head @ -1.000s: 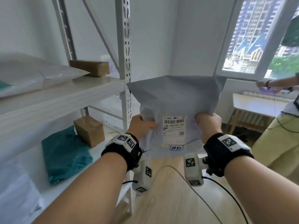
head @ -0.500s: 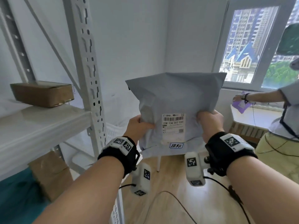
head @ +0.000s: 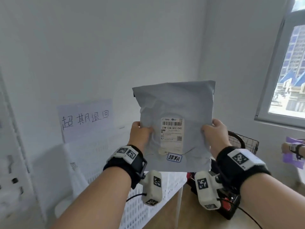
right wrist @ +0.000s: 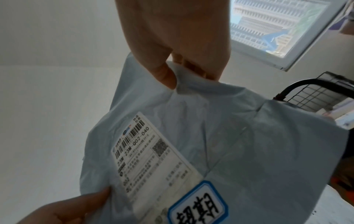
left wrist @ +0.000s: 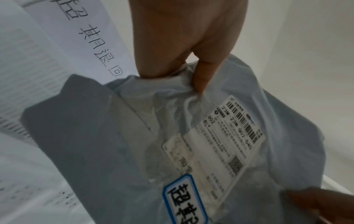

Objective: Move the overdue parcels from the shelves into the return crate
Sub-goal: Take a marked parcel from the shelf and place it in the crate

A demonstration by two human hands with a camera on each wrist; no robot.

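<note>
I hold a grey plastic mailer parcel (head: 176, 103) upright in front of me, with a white shipping label and a blue-bordered sticker facing me. My left hand (head: 140, 133) pinches its left edge, thumb on the front, also seen in the left wrist view on the parcel (left wrist: 172, 136) with my left hand (left wrist: 191, 60). My right hand (head: 212, 131) pinches the right edge; the right wrist view shows the parcel (right wrist: 249, 151) and my right hand (right wrist: 178, 60). A white perforated crate (head: 102, 156) stands below and to the left, with a handwritten paper sign (head: 85, 119) on the wall behind it.
A black wire basket (head: 244, 142) sits behind the parcel at right, above red and black equipment (head: 227, 204). Another person's hand with a purple item (head: 292, 151) shows at the far right. A window (head: 290, 71) is at upper right, and a white shelf post (head: 11, 162) at far left.
My view has turned right, away from the shelves, and the crate and its sign have come into sight. The parcel stays held in both hands, now nearer the crate.
</note>
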